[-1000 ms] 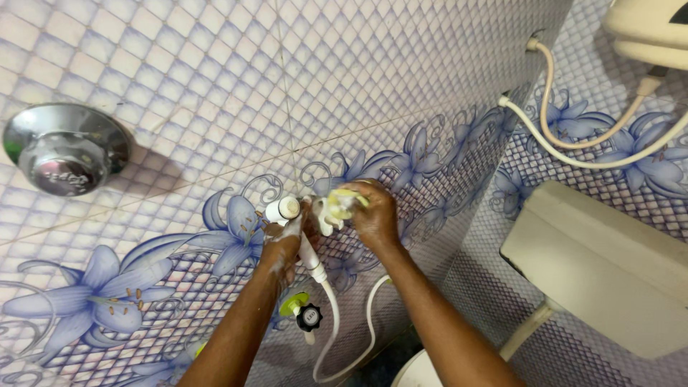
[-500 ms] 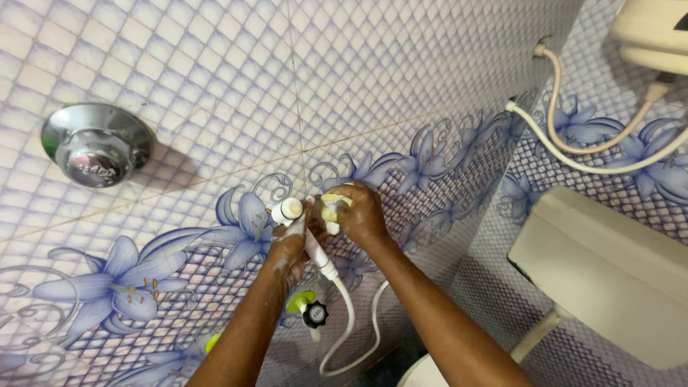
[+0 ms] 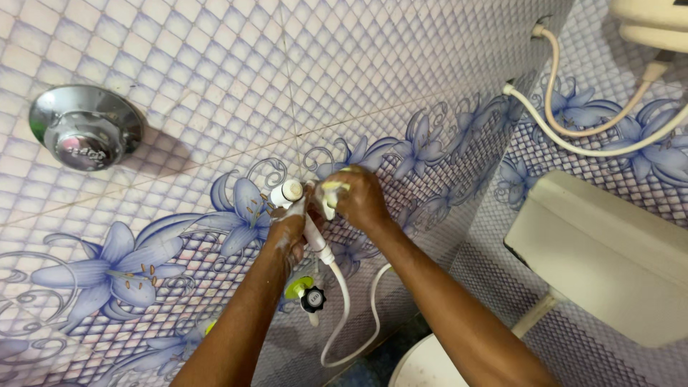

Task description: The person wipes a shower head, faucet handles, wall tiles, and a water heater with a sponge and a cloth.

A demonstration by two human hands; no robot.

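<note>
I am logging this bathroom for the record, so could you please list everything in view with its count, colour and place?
White plastic hand sprayer: one, white, at the tiled wall, gripped in the left hand.
White flexible hose: one, white, looping down from the sprayer.
Yellow-white scrub pad: one, pressed by the right hand near the sprayer.
Black-knobbed angle valve: one, black and green, low on the wall.
Round chrome wall fitting: one, silver, upper left.
Cream cistern tank: one, right.
White water heater: one, top right, partly cut off.
White supply pipes: two, under the heater.
White toilet bowl rim: one, bottom.
Floral blue wall tiles: throughout.
Left hand: soapy, on the sprayer.
Right hand: on the pad.
</note>
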